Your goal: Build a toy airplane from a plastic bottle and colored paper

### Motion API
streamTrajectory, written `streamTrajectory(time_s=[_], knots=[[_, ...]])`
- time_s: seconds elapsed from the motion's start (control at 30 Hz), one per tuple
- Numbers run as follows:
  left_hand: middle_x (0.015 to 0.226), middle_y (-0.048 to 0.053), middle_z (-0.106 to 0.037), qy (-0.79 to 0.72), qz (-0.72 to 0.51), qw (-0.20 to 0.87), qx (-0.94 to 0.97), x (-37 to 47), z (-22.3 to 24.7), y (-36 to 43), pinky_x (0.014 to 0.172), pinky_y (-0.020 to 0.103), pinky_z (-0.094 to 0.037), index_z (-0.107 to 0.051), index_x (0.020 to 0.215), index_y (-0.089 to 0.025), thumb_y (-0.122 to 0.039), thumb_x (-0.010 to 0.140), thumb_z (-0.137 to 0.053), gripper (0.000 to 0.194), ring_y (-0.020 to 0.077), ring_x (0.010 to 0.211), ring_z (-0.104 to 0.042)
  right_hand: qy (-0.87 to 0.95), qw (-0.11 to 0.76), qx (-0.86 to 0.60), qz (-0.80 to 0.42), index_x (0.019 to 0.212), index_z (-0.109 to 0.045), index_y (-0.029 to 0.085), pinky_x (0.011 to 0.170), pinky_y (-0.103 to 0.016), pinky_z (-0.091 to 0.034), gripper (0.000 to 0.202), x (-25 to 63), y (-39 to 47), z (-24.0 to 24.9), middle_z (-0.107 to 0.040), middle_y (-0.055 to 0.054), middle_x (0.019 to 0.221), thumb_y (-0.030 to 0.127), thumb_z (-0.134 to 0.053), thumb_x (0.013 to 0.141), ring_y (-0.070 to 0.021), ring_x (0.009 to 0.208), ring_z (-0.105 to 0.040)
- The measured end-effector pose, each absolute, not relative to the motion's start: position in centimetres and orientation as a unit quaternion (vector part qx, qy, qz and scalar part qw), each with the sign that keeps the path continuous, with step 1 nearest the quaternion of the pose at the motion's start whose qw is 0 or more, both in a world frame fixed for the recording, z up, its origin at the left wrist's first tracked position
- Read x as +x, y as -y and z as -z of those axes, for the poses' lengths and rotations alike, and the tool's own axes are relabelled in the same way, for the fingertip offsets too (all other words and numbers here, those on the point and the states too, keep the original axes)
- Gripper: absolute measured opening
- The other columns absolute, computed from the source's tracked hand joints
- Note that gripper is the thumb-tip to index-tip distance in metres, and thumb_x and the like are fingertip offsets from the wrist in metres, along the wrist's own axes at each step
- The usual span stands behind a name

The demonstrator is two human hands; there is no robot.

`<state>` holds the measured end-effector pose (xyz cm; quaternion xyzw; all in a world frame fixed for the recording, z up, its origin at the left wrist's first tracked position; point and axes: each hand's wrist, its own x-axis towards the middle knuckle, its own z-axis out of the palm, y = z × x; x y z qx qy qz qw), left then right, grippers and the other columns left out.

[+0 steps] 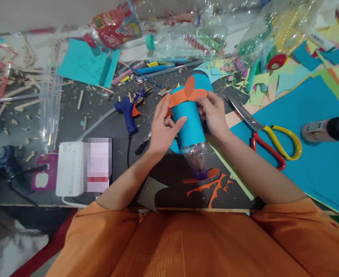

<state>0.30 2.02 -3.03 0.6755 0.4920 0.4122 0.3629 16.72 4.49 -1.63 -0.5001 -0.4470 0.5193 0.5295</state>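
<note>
A clear plastic bottle (196, 156) with a purple cap, wrapped in a blue paper sleeve (190, 125), lies on the dark table with its cap toward me. An orange paper strip (183, 98) with a petal-shaped piece (189, 85) standing up from it runs across the sleeve's far end. My left hand (167, 129) is closed about the left side, fingertips on the strip's left end and thumb over the blue paper. My right hand (214, 113) pinches the strip's right end; some of its curled fingers are hidden. Orange paper scraps (211, 184) lie near the cap.
Red-and-yellow-handled scissors (269, 134) lie open at right on blue paper (310, 165), near a black-capped bottle (328, 129). A blue glue gun (129, 109) and a cutter knife (143, 144) lie left. A white power bank (69, 169) rests near the front edge. Plastic bottles (186, 40) line the back.
</note>
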Motion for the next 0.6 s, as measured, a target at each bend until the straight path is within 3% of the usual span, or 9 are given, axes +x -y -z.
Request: streamTrajectory(time_s=[0.2, 0.4, 0.5, 0.6], knots=[[0.154, 0.009, -0.031, -0.496, -0.411, 0.347, 0.682, 0.5, 2.9, -2.0, 0.055, 0.028, -0.052, -0.026, 0.146, -0.047, -0.061, 0.085, -0.051, 0.068, 0.0085, 0.063, -0.059, 0.432, 0.527, -0.512, -0.522, 0.065, -0.038, 0.025, 0.033, -0.021, -0.022, 0.039, 16.6, -4.6, 1.5, -0.031, 0.009, 0.048, 0.052, -0.062, 0.080, -0.0058, 0.037, -0.027], [0.155, 0.009, -0.030, -0.500, -0.391, 0.305, 0.710, 0.6, 3.0, -1.9, 0.076, 0.036, -0.055, -0.023, 0.148, -0.041, -0.066, 0.085, -0.041, 0.070, 0.0235, 0.098, -0.064, 0.455, 0.505, -0.519, -0.518, 0.069, -0.039, 0.025, 0.035, -0.022, -0.024, 0.034, 16.9, -4.8, 1.9, -0.031, 0.009, 0.050, 0.047, -0.061, 0.083, -0.0064, 0.038, -0.029], [0.155, 0.009, -0.031, -0.502, -0.387, 0.281, 0.721, 0.5, 2.9, -1.9, 0.093, 0.042, -0.051, -0.027, 0.147, -0.038, -0.066, 0.087, -0.038, 0.067, 0.0300, 0.123, -0.052, 0.468, 0.521, -0.518, -0.490, 0.078, -0.041, 0.026, 0.038, -0.023, -0.031, 0.029, 17.0, -4.9, 2.8, -0.035, 0.008, 0.054, 0.044, -0.062, 0.084, -0.0079, 0.042, -0.035], [0.154, 0.008, -0.033, -0.504, -0.384, 0.251, 0.731, 0.5, 2.9, -1.8, 0.105, 0.044, -0.043, -0.029, 0.146, -0.036, -0.062, 0.089, -0.038, 0.063, 0.0295, 0.137, -0.038, 0.490, 0.539, -0.524, -0.442, 0.093, -0.043, 0.028, 0.044, -0.025, -0.041, 0.025, 17.1, -5.1, 3.8, -0.046, 0.006, 0.066, 0.040, -0.063, 0.084, -0.0100, 0.049, -0.046]])
